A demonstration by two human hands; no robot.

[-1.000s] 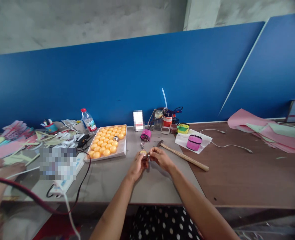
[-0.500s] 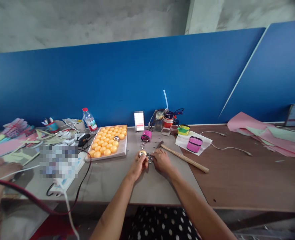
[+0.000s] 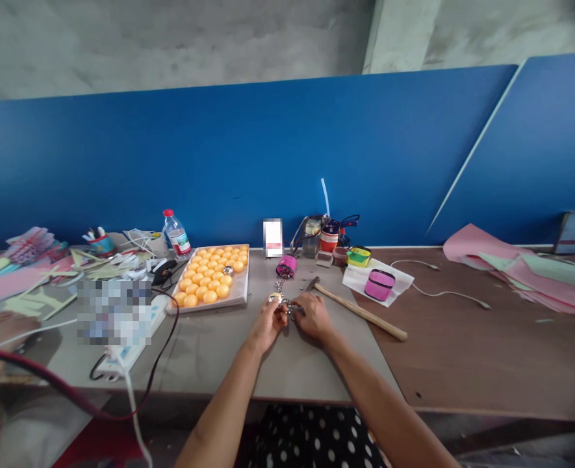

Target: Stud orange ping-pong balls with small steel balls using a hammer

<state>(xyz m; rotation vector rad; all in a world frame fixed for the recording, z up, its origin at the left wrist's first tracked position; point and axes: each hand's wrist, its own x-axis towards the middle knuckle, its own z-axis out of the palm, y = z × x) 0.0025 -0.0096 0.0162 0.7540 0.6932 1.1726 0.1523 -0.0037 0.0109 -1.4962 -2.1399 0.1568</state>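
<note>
My left hand [image 3: 266,323] is closed round a ball [image 3: 275,298] with shiny silver pieces on its surface, and some of its orange shows. Close beside it, my right hand [image 3: 313,312] rests low over the table with its fingers bent together at small shiny silver pieces [image 3: 290,305]. What lies between those fingertips is too small to make out. More silver pieces lead back to a small pink and black pouch [image 3: 286,266] lying on its side. Many orange balls [image 3: 204,274] fill much of a shallow white tray [image 3: 239,290] to the left, one of them silver-covered [image 3: 227,270].
A hammer [image 3: 360,310] lies just right of my hands. Behind it are a pink case [image 3: 379,285] on white paper, a yellow-green case [image 3: 358,256] and a jar [image 3: 310,237]. A bottle [image 3: 177,234], cables and a power strip [image 3: 136,338] are left, near another person's hand [image 3: 7,328].
The ball in my left hand has turned slightly, showing more silver and less orange. My right fingers have shifted a little toward it. The other person's hand at far left has moved slightly.
</note>
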